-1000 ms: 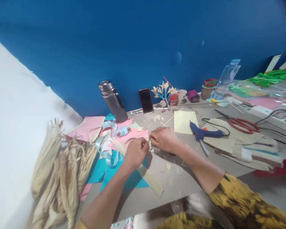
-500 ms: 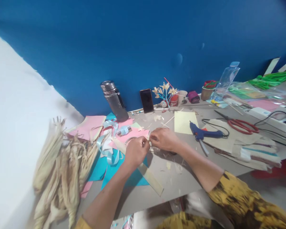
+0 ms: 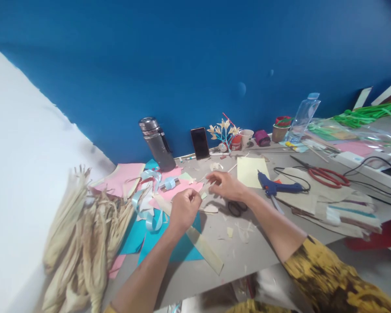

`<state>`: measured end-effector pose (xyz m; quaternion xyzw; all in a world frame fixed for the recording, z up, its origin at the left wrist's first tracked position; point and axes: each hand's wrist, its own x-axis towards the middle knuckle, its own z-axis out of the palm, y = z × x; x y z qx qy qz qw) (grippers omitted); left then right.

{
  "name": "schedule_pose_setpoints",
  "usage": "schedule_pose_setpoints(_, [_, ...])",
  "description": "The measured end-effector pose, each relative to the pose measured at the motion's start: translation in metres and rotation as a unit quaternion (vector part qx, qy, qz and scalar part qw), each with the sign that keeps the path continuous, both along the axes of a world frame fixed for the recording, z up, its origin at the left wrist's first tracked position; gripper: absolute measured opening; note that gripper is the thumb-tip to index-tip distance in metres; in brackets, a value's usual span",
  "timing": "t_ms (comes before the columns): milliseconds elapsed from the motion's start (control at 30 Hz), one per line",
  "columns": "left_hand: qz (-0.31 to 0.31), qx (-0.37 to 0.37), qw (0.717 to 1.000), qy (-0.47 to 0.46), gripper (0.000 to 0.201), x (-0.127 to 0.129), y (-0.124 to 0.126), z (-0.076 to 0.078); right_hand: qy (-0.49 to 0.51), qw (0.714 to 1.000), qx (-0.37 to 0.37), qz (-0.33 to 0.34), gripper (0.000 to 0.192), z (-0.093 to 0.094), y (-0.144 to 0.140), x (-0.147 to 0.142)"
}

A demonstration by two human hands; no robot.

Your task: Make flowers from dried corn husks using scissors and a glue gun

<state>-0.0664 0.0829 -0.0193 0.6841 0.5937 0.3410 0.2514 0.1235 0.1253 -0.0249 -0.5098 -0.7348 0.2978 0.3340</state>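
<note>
The left hand (image 3: 185, 209) hangs over the littered grey table (image 3: 236, 258), its thumb and forefinger pressed together on a small pale piece (image 3: 204, 196) that pokes out from the fingertips into the space between the 2 hands. The right hand (image 3: 227, 186) is just beyond it and to the right, apart from the left, with its fingers bent downward; whether they grasp anything thin I cannot tell. Below the right wrist lie the black handles of a pair of scissors (image 3: 237, 209). A long pale strip (image 3: 206, 251) runs under the left wrist, across the teal paper (image 3: 179, 252) and onto the table. To the left of that are a curl of light blue ribbon (image 3: 154, 224), pink paper (image 3: 121, 178) and a heap of dried husks (image 3: 93, 256). A dark flask (image 3: 158, 150) and a phone (image 3: 200, 143) stand near the blue wall, next to pale flowers on blue stems (image 3: 226, 125) and a white cup (image 3: 246, 138). On the right, a square of yellow paper (image 3: 253, 170) lies just beside a blue glue gun (image 3: 276, 187), with red-handled shears (image 3: 312, 170) farther over.
</note>
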Motion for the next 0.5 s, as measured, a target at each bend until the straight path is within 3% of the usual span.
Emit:
schedule_pose_setpoints(133, [0.007, 0.008, 1.000, 0.021, 0.021, 0.002, -0.001, 0.001, 0.035, 0.999, 0.022, 0.013, 0.016, -0.004, -0.009, -0.015])
schedule_pose_setpoints(333, [0.037, 0.008, 0.998, 0.040, 0.021, 0.003, -0.003, 0.003, 0.131, 0.989, 0.014, 0.070, 0.042, 0.004, -0.010, -0.007])
schedule_pose_setpoints(500, [0.008, 0.028, 0.997, 0.072, 0.030, 0.007, -0.004, 0.001, -0.074, 0.993, 0.090, 0.018, 0.014, 0.004, -0.018, -0.015])
